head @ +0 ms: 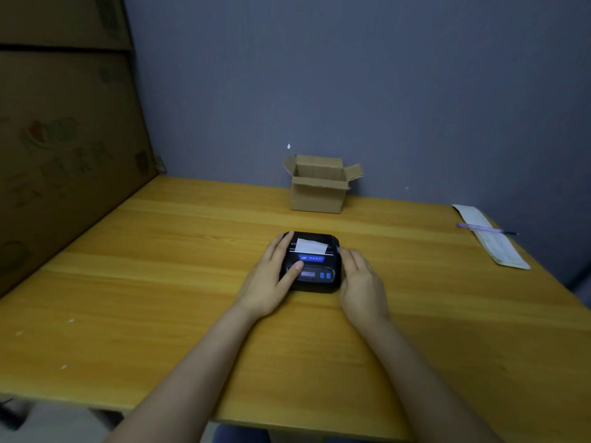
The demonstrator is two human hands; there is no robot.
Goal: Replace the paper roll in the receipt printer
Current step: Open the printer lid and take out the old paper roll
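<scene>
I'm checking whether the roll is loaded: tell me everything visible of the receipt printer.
The receipt printer is a small black box, plastic-looking, flat on the table, lid seemingly shut. A white paper strip sticks out of its far slot. Nearer sit a blue panel, a small display and two blue buttons. The left hand lies along its left side, thumb on top; the right hand touches its right side.

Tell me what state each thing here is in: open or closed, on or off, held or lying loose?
Printer: lid looks closed, blue lights on.
Paper strip: sticking out of the top slot.
Left hand: against the left side, thumb on the front panel.
Right hand: fingers straight, against the right side.
Cardboard box: upright, flaps open.
Pen: lying across the long paper slip, untouched.
</scene>
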